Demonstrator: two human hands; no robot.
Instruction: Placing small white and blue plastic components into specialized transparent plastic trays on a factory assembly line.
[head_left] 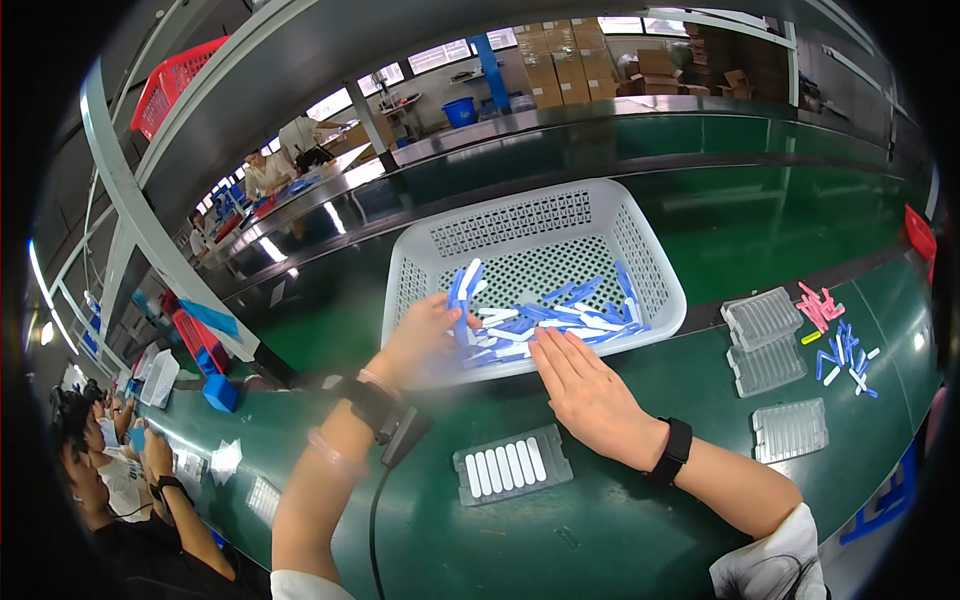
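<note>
"Picking strips out of that pile, how would you go about it?"

"I'd keep the left hand [420, 335] light. Its fingers look curled round an upright bunch of blue and white strips [464, 285], and squeezing hard could, I judge, make such slim pieces slip past one another. A small bunch, ends level, should handle better."

"And the right hand [597, 400]?"

"Its fingers are stretched straight and close together, clasping nothing I can see. They reach over the near rim of the white perforated basket [645, 240] to the loose strip pile [610, 322] inside. Flat fingertips suit nudging; I'd spread the heap thinner so pieces separate easily. I'd also hold both forearms off the clear plastic tray [557, 460] on the green tabletop [620, 520], where white strips [505, 468] lie in a neat row."

"What can't you make out?"

"Blur smears the left hand and the basket's near left corner, so I cannot tell how firm that hold is. The right palm is hidden, and so is whether its fingertips touch the pile. The cable [374, 510] from the black wrist device [405, 436] runs out at the lower edge, which also cuts off a co-worker in black [165, 555]."
</note>
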